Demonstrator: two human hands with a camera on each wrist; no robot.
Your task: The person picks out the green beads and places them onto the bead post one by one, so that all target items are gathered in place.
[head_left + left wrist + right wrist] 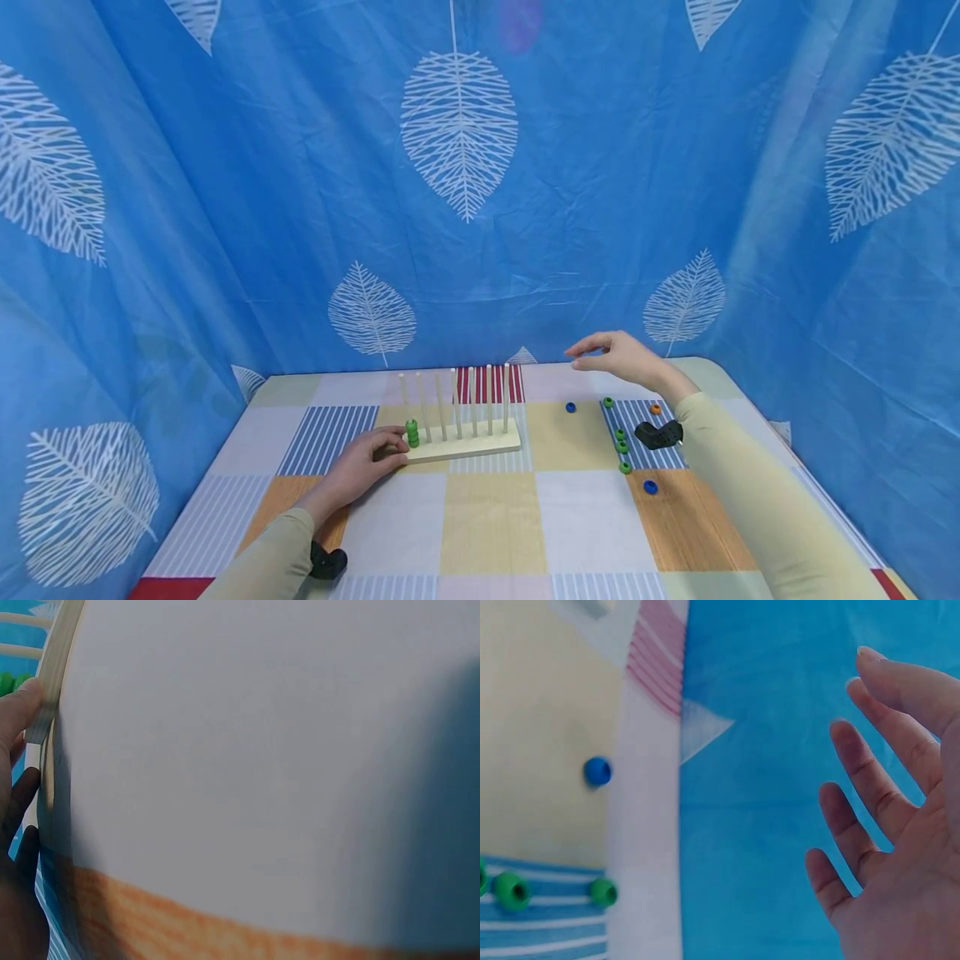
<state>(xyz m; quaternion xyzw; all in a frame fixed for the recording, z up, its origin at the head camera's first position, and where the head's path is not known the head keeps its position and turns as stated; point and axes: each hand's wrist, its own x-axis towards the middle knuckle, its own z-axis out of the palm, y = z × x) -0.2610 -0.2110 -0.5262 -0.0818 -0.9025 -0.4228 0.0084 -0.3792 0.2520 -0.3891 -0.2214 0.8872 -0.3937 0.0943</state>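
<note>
A pale wooden peg board (465, 447) stands on the cloth, with a row of several upright pegs. Stacked green beads (412, 433) sit on its leftmost peg. My left hand (365, 463) grips the board's left end; in the left wrist view the thumb lies against the base edge (54, 682). Raised over the table's far edge, my right hand (626, 360) has its fingers spread and nothing in them, as the right wrist view shows. Below it lies a loose blue bead (571, 407), which also shows in the right wrist view (598, 772).
Loose green beads (622, 447) lie to the right on the patchwork tablecloth (491, 521), along with an orange bead (656, 409) and a second blue bead (650, 487). A blue curtain (585, 208) with white leaves surrounds the table's back and sides.
</note>
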